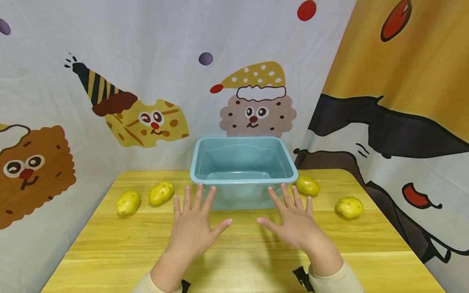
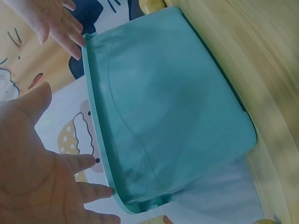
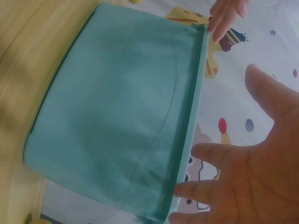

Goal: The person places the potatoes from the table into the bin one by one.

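Note:
Both hands hover over the table in front of a light blue plastic bin, palms down with fingers spread. The left hand lies toward the bin's front left corner, and the right hand toward its front right corner. Neither hand holds anything. In the head view the bin stands upright at the back of the table, its inside bare. Two yellow potatoes, a nearer potato and a farther potato, lie left of the bin. To the right, one potato sits beside the bin and another potato farther out.
The wood-grain table has rounded back corners. Behind it hangs a white curtain printed with cartoon food figures, and a printed cloth with yellow and black shapes covers the right side. Black straps show at the wrists.

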`<state>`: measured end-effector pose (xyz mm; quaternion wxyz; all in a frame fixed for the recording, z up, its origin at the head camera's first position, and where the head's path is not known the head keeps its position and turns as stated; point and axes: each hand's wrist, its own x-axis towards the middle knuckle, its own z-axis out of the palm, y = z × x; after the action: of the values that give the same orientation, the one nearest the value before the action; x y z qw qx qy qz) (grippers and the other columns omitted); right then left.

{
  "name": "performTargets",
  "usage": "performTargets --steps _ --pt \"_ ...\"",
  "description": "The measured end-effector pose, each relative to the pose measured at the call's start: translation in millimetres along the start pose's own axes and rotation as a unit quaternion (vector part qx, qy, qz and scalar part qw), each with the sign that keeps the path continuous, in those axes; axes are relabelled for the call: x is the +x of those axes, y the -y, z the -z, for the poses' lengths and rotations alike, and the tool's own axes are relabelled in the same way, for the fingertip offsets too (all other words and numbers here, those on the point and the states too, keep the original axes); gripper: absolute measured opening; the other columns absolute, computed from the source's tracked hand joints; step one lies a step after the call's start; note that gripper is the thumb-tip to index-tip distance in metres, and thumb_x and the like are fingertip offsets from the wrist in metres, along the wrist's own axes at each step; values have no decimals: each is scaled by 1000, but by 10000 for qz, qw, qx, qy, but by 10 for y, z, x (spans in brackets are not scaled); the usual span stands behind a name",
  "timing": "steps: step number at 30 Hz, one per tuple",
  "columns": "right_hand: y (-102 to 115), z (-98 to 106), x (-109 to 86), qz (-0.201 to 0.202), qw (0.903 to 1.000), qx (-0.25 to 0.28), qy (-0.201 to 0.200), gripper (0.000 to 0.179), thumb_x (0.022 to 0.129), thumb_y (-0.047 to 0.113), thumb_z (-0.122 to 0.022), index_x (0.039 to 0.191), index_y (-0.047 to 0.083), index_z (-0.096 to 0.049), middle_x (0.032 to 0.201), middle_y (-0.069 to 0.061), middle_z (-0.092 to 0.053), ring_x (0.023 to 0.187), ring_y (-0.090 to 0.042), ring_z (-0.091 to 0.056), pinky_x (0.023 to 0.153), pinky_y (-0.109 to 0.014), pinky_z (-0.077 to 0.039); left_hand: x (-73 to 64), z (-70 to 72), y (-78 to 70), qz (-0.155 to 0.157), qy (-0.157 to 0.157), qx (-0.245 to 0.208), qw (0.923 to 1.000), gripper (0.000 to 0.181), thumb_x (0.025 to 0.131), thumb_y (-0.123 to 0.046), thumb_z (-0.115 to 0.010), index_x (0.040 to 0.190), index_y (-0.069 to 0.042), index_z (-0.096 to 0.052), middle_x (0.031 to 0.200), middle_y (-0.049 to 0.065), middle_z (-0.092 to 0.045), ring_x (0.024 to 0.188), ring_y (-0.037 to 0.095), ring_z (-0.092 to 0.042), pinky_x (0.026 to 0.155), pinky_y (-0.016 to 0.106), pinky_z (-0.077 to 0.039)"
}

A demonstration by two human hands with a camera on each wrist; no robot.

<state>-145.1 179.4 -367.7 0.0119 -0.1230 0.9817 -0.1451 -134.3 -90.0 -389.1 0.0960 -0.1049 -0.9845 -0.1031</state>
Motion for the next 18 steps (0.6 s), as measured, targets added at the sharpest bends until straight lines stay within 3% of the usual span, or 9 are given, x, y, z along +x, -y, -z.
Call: performTargets --steps 18 --pt "-97 73 -13 -70 9999 132 -39 97 88 82 -37 162 21 -19 167 -17 0 149 -47 8 108 -74 13 15 12 96 28 -177 -143 9997 97 88 -84 -32 161 -21 -24 165 18 -12 149 48 -1 115 68 4"
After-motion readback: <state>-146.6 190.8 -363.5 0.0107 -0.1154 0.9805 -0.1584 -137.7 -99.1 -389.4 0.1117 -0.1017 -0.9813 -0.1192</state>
